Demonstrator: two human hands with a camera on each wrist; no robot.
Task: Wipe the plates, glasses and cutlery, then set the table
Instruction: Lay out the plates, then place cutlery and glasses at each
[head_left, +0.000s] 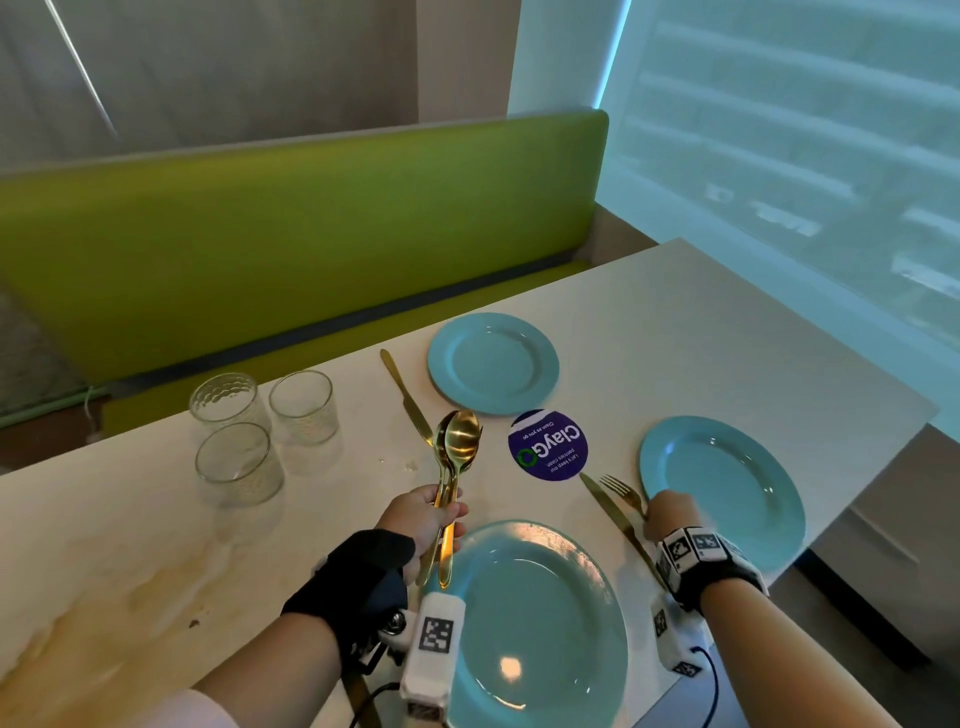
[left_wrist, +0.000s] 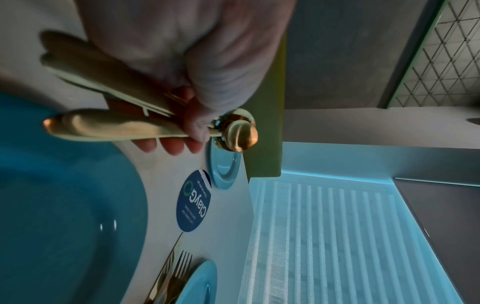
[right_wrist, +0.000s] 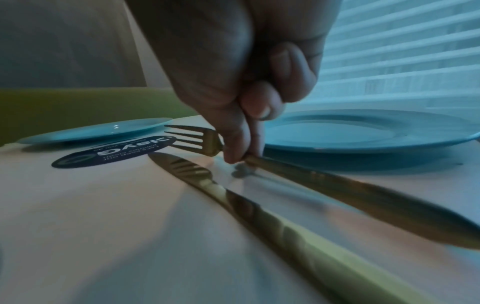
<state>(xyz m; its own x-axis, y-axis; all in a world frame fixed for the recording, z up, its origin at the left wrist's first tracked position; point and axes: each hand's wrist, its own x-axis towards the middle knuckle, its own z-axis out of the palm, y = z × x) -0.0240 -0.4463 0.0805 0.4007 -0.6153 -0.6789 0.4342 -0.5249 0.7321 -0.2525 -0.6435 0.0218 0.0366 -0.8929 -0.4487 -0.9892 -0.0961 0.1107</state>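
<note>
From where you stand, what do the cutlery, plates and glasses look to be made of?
The cutlery looks like gold-finished polished metal: the spoon bowls mirror the light. The plates are glossy turquoise, perhaps glazed ceramic or melamine; their highlights are sharp. The glasses are clear and textured, likely glass.

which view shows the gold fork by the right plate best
The right wrist view: the gold fork fills the frame, tines and handle clear, right hand pinching its neck. The head view shows it small, handle hidden by the hand. The left wrist view shows only its tines at the bottom edge.
</note>
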